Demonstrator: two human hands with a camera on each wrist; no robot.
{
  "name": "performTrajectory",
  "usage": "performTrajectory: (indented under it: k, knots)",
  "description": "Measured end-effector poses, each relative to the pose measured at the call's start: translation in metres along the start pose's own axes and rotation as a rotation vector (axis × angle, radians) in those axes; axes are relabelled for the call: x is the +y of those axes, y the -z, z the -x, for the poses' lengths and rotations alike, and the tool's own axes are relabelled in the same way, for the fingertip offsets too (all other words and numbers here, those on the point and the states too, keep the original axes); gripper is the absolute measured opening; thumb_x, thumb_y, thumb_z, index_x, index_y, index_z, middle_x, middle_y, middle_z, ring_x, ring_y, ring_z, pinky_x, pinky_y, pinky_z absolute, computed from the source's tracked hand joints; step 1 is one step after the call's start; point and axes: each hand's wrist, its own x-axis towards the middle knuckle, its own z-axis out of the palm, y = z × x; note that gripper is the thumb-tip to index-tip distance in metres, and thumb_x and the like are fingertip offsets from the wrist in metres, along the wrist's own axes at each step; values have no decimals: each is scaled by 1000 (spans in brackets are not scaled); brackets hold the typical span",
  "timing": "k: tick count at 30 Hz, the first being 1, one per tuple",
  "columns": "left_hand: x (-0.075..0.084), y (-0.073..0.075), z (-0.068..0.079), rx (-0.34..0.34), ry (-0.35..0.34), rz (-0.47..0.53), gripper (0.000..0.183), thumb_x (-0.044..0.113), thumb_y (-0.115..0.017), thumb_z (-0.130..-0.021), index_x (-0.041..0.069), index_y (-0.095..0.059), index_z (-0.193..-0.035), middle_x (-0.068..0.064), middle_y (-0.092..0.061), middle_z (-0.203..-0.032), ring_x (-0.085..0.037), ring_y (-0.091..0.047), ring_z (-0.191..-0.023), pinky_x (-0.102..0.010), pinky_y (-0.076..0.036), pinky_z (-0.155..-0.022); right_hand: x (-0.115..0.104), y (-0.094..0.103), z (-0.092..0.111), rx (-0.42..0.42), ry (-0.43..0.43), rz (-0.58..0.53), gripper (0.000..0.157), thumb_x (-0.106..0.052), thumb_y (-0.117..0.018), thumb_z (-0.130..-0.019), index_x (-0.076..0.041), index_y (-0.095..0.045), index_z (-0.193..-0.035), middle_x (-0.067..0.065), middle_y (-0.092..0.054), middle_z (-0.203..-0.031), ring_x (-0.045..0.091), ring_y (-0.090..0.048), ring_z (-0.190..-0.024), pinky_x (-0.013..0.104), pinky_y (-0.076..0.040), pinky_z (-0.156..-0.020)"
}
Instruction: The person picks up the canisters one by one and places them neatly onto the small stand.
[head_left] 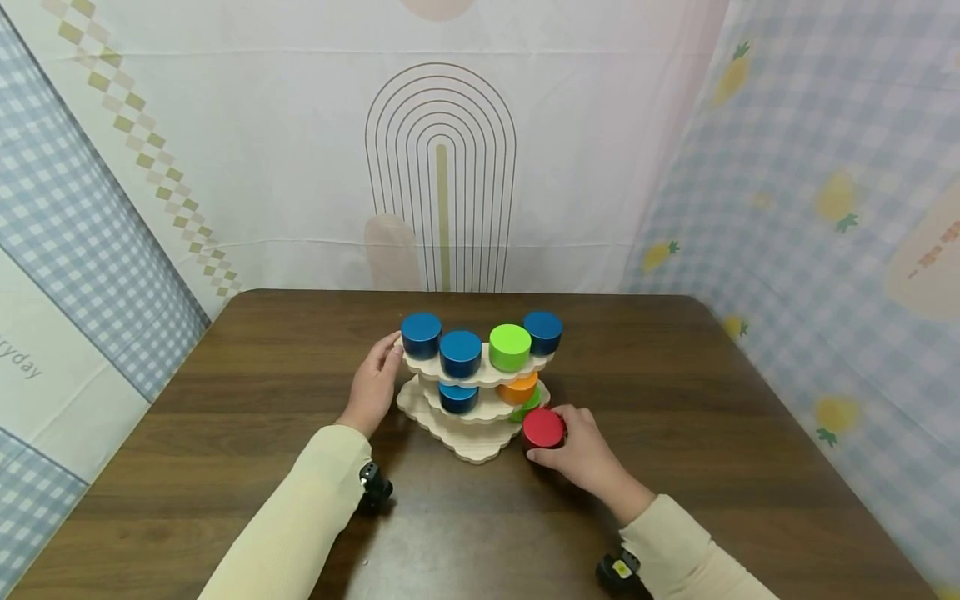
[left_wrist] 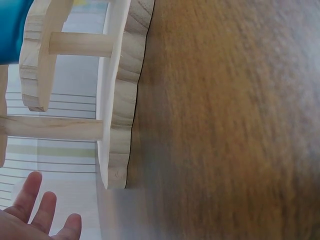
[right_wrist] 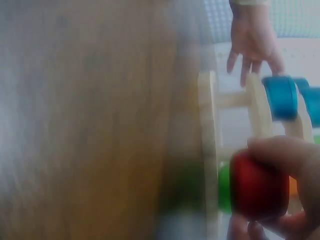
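A pale wooden three-tier stand (head_left: pixel 477 450) with scalloped edges stands on the table. My right hand (head_left: pixel 588 454) pinches a red cylinder block (head_left: pixel 543 429) between thumb and fingers, at the stand's right front, close to the lowest tier. In the right wrist view the red block (right_wrist: pixel 257 187) overlaps a green block (right_wrist: pixel 224 190) on the bottom tier. My left hand (head_left: pixel 372 385) is at the left end of the top tier, fingertips right at its edge; its lower fingers (left_wrist: pixel 44 210) are extended and spread in the left wrist view.
Blue blocks (head_left: pixel 461 353) and a light green block (head_left: pixel 510 347) sit on the top tier. The middle tier bears a blue block (head_left: pixel 458 398) and an orange block (head_left: pixel 518 388). The brown table (head_left: pixel 262 417) meets a patterned cloth (head_left: pixel 300 167) behind.
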Motion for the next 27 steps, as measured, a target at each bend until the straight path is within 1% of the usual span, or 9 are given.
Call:
performTrajectory:
  k: [11, 20, 27]
  knots:
    - [0, 1, 1, 0, -5, 2, 46, 35, -39, -105, 14, -42, -145, -19, -49, -140, -34, -46, -127, -51, -33, -108, -11, -20, 5, -39, 23, -21, 63, -15, -86, -71, 2, -52, -121, 14, -50, -113, 27, -52, -100, 42, -53, -81]
    - [-2, 0, -1, -2, 3, -2, 47, 36, -39, -105, 13, -41, -146, -18, -46, -143, -35, -45, -129, -51, -32, -109, -22, -30, 6, -66, 46, -17, 63, -16, -87, -70, 2, -52, -120, 14, -49, -111, 26, -52, -98, 42, -53, -81]
    - [-1, 0, 0, -2, 5, 4, 46, 35, -39, -105, 14, -41, -146, -18, -46, -144, -34, -44, -130, -51, -32, -109, -25, -36, 3, -75, 57, -26, 62, -17, -87, -71, 2, -52, -119, 14, -49, -112, 27, -52, -99, 42, -53, -81]
